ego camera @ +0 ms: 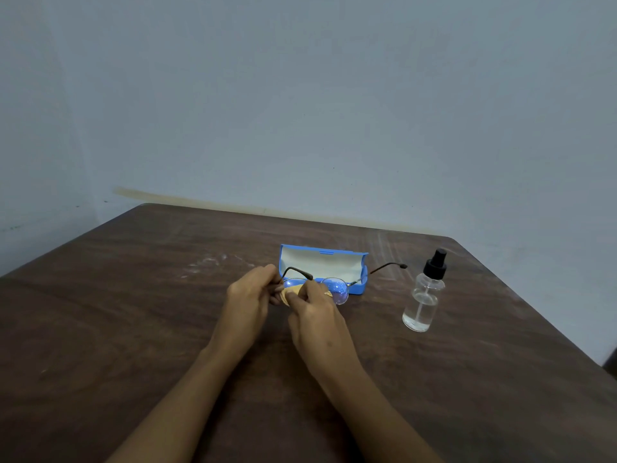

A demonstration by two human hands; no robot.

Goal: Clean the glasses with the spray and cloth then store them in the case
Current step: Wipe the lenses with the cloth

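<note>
Gripping the glasses (335,289) at their 9 o'clock end with the left hand (252,292), fingers curled by the hinge. Pinching the yellow cloth (290,292) onto the 9 o'clock lens with the right hand (317,315), thumb and fingers closed on it. Holding both near mid-table, apparently just clear of the brown wood table (133,329); can't tell for sure.

Around the hands, biggest first:
- at 12 o'clock, just behind: blue case (324,267), open, pale lining showing, nothing inside
- at 3 o'clock, well apart: clear spray bottle (421,297), upright, black pump, partly filled

Looks like mid-wipe, spray already on, judging by specks on the 3 o'clock lens. Next, probably: slide cloth across to that lens, rub both faces dry, re-grip at the bridge to avoid twisting the frame.

Glasses orientation: long axis 9-to-3, roughly parallel to the case. Lens fronts toward the person, temples unfolded and pointing away toward 12-2 o'clock, over the case. Needs both temples folded before laying lengthwise in the case
</note>
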